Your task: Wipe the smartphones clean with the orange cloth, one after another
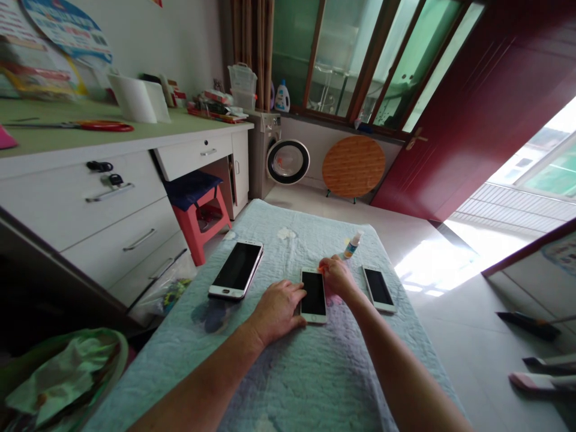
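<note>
A white smartphone (314,295) with a dark screen lies face up in the middle of the cloth-covered table. My left hand (278,309) grips its left edge, with the thumb by the lower corner and the fingers higher up. At its upper right corner, my right hand (336,276) is closed on a small orange thing (321,269), mostly hidden by the fingers. Just beyond that hand stands a small spray bottle (352,245) with a white cap. A larger white smartphone (237,269) lies to the left, and another white smartphone (378,289) to the right.
The table wears a pale blue quilted cloth (270,222). On the left are a white desk (121,210) with drawers, a red stool (202,216) and a bin (119,348). Beyond the table stand an open washing machine (265,144) and a round wooden tabletop (354,166).
</note>
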`<state>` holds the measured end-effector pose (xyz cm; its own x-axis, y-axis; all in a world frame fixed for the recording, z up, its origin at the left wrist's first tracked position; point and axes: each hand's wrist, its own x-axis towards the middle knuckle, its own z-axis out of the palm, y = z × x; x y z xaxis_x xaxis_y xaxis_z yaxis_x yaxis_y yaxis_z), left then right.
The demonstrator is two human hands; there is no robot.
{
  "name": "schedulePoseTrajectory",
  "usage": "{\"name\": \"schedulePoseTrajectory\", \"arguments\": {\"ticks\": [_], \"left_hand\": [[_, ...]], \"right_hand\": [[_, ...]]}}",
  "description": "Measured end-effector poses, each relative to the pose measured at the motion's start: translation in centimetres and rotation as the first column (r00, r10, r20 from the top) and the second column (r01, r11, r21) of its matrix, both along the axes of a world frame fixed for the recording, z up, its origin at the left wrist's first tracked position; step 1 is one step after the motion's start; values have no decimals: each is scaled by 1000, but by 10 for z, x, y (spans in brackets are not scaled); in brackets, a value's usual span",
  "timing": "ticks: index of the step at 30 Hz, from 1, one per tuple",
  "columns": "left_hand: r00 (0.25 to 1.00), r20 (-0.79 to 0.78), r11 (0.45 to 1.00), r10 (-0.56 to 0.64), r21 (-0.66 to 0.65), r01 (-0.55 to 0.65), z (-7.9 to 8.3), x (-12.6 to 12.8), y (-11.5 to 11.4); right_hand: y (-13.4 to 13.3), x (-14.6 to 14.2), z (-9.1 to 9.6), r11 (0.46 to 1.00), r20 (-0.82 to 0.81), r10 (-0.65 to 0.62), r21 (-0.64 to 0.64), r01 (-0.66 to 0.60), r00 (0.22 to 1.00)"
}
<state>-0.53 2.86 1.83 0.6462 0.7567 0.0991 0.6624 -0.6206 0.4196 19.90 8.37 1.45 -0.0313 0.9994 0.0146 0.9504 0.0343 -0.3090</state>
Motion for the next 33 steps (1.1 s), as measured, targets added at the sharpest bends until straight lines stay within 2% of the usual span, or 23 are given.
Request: {"name": "schedulePoseTrajectory", "arguments": {"ticks": [6, 13, 19, 24, 33], "left_hand": [[1000, 2, 1000, -3, -14, 3, 2, 0, 0], [1000, 28, 1000, 4, -28, -4, -2, 0, 0], [1000, 3, 1000, 29, -12, -29, -4, 0, 2], [1000, 8, 1000, 27, 0, -27, -3, 1, 1], [1000, 24, 1000, 12, -11, -12, 0, 0, 0]], "right_hand": [[5, -9, 4, 997, 46, 52, -60, -49, 998], [10, -36, 15, 985, 87, 145, -104, -135, 986], [18, -51, 15, 972, 121, 201, -150, -183, 972], [20, -45, 16, 974, 141, 192, -149, -171, 971], [19, -15, 23, 977, 161, 155, -172, -127, 975]]}}
